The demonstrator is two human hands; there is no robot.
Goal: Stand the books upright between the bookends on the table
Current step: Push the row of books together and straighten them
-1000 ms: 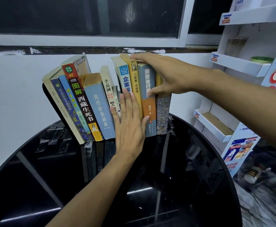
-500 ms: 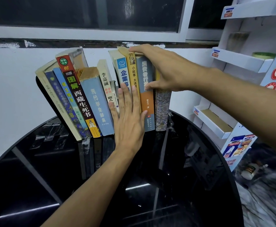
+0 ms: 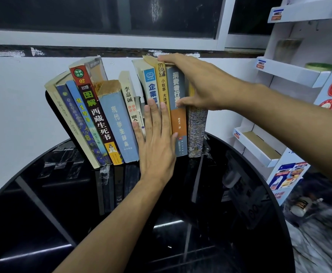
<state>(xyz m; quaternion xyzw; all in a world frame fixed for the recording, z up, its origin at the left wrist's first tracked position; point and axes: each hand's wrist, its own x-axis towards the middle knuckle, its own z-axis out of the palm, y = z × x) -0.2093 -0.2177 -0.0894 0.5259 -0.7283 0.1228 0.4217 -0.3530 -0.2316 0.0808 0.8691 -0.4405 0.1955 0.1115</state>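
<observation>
You have at least eleven books (image 3: 119, 123) in one row, with one black bookend (image 3: 51, 111) in view at its far end, left of your left hand (image 3: 157, 146), which presses flat, fingers straight, on the middle spines. Your right hand (image 3: 198, 85) grips the tall books just right of it, fingers over their tops. The table (image 3: 42, 203) lies open toward you; its rim curves close beyond the right hand.

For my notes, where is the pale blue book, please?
Head view, left of centre: the pale blue book leans between the red-and-black book and the cream book.
</observation>
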